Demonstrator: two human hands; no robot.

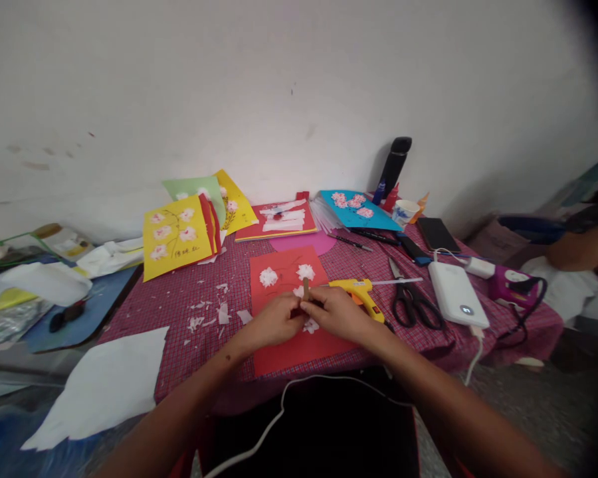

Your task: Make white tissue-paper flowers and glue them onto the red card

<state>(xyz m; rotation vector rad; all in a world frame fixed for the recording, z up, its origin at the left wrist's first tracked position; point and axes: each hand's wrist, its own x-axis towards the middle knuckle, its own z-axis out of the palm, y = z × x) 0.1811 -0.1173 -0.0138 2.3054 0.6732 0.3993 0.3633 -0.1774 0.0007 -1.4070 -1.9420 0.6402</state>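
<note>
My left hand (276, 320) and my right hand (339, 312) meet over a red card (284, 353) with their fingertips pinched together. A short, flat brown stick (305, 287) rises between the fingers, seemingly gripped by my right hand. Whatever my left fingers pinch is hidden. White crumpled-paper flowers (268, 277) are on the card around drawn branches, and others lie partly under my hands. Just beyond my right hand rests a yellow hot glue gun (353, 287) with a clear glue stick (398, 281) in its back.
Black-handled scissors (413, 305) and a white power bank (458, 295) lie to the right. Torn paper scraps (222, 313) and a white sheet (109, 382) are left. Finished yellow (177, 239) and blue (351, 211) flower cards stand behind, near a paper cup (404, 212). A white cable (279, 413) crosses my lap.
</note>
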